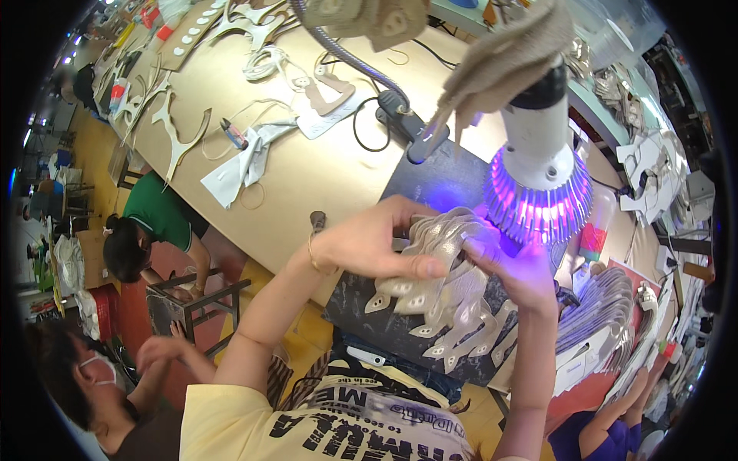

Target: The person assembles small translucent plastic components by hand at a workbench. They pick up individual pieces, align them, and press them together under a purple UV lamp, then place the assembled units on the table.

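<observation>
My left hand (377,242) grips a fanned bundle of shiny pale shoe-upper cut pieces (446,296), thumb lying across the top of the stack. My right hand (513,269) holds the same bundle from the right side, its fingers lit purple. Both hands hold the pieces just under a white gooseneck lamp (538,173) that glows violet. The pieces hang down over a dark stone-like work slab (384,326) on the bench.
A tan workbench (307,165) carries scattered cut leather shapes, a white cloth (238,165), cords and the lamp's black clamp (411,127). More stacked pieces (607,311) lie at right. People sit low at left (146,230) and lower left; another person's arm (615,415) shows lower right.
</observation>
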A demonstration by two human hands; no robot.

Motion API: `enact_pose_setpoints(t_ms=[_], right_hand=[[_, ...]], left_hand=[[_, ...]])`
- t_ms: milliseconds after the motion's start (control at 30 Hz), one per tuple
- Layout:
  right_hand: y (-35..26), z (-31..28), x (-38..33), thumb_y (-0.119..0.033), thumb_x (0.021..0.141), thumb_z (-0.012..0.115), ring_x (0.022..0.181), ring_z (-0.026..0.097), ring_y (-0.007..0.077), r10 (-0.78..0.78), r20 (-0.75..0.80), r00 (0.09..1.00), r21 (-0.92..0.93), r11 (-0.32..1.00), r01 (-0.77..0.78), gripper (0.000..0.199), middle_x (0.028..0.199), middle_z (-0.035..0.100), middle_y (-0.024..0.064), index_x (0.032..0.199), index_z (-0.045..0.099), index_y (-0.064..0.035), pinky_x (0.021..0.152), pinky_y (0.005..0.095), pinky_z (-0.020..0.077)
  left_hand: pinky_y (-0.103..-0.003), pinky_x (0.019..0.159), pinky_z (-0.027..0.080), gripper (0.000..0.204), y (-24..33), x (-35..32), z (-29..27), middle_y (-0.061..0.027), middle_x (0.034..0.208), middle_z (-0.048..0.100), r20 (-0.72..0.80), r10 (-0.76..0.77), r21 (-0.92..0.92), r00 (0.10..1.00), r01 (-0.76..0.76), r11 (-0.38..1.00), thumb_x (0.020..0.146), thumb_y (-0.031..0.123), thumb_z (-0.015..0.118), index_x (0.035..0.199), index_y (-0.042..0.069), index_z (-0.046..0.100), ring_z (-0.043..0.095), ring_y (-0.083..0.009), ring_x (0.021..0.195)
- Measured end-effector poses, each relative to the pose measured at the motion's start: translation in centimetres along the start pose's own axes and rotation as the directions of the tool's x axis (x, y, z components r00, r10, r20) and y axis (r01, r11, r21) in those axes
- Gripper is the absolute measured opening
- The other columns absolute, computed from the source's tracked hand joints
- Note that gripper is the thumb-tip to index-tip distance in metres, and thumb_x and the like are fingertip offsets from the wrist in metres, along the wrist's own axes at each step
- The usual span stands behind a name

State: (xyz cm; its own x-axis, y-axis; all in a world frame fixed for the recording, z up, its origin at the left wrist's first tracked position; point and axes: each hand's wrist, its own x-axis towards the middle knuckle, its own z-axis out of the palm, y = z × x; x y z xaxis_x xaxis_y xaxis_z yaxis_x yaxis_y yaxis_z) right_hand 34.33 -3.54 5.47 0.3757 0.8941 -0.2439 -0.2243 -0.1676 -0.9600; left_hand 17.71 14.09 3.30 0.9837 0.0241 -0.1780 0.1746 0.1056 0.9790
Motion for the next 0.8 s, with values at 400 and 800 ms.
enact_pose_setpoints(t_ms=[400, 800], right_hand=[[0.5, 1.6, -6.3, -0.001, 0.079, 0.076, 0.098, 0.064, 0.0202, -0.383, -0.193, 0.904, -0.355, 0.886, 0.299, 0.038, 0.116, 0.057, 0.0142, 0.115, 0.064, -0.0035, 0.082, 0.0289, 0.0552], [4.2, 0.6, -9.0, -0.002, 0.066, 0.080, 0.082, 0.059, 0.0228, -0.850, 0.002, 0.527, -0.851, 0.275, 0.447, 0.039, 0.100, 0.061, 0.0065, 0.101, 0.073, -0.0168, 0.069, 0.0325, 0.0517]], left_hand=[[-0.027, 0.089, 0.049, 0.044, -0.8, -2.8, 7.7, -0.0063, 0.114, 0.066, 0.010, -0.117, -0.592, 0.993, 0.100, 0.800, 0.093, 0.025, 0.063, 0.128, -0.001, 0.056, 0.061, -0.0103, 0.102], [-0.029, 0.092, 0.047, 0.048, -2.2, -2.6, 10.0, -0.0045, 0.119, 0.063, -0.161, -0.155, -0.660, 0.975, 0.010, 0.752, 0.091, 0.023, 0.067, 0.132, 0.002, 0.052, 0.057, -0.0099, 0.106]])
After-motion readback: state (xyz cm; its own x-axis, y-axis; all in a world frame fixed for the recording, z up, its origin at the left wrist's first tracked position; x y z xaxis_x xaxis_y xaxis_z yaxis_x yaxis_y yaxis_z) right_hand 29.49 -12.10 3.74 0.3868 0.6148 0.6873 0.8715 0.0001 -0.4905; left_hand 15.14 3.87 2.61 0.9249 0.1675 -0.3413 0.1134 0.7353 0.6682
